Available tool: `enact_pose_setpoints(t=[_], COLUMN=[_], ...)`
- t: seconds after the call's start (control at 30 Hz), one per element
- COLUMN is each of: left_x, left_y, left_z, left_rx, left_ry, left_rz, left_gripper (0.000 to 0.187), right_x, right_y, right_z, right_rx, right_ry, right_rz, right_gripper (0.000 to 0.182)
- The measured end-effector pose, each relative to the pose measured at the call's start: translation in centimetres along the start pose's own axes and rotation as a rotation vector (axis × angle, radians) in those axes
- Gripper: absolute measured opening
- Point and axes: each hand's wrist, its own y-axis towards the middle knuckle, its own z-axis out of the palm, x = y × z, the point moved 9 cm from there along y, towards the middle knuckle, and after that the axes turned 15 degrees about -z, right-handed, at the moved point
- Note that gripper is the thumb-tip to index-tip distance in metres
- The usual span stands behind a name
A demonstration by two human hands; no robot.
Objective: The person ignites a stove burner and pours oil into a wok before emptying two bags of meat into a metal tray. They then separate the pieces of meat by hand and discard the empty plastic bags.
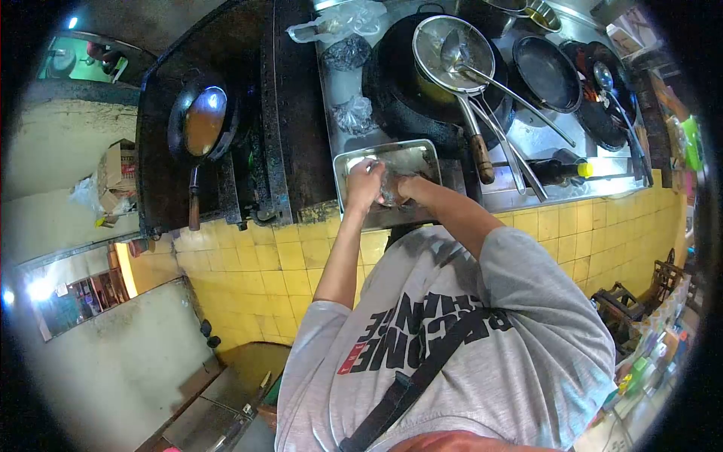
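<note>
Both my hands meet over a rectangular metal tray (422, 154) on the steel counter edge. My left hand (364, 183) and my right hand (409, 188) each grip a crumpled clear plastic bag (388, 184) between them, just above the tray's near side. What is inside the bag is too small to tell. My grey T-shirt with a black strap fills the lower middle of the view.
Behind the tray stands a big black wok (407, 90) with a wire strainer (450, 51) and ladle resting in it. Dark pans (546, 71) sit to the right. A pan with orange liquid (202, 120) is on the left stove. The counter front is yellow tile (263, 264).
</note>
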Motion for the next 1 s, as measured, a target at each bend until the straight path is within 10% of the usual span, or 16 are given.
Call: enact_pose_setpoints(t=[0.43, 0.5, 0.8, 1.0], left_x=[0.2, 0.4, -1.1, -2.6], left_y=[0.4, 0.8, -1.6, -3.5], left_z=[-2.4, -2.7, -3.5, -3.8], left_rx=[-0.069, -0.033, 0.041, 0.057], left_ry=[0.138, 0.091, -0.083, -0.116], left_rz=[-0.086, -0.080, -0.050, -0.044], left_gripper=[0.033, 0.033, 0.022, 0.016], right_x=[3.1, 7.3, 0.1, -3.0], right_y=[-3.6, -6.1, -12.5, -10.5], right_z=[-4.7, -9.3, -12.7, -8.3], right_rx=[-0.040, -0.243, -0.635, -0.355], right_ry=[-0.118, 0.016, 0.309, -0.148], right_rz=[0.189, -0.075, 0.035, 0.317], right_gripper=[0.018, 0.015, 0.017, 0.021])
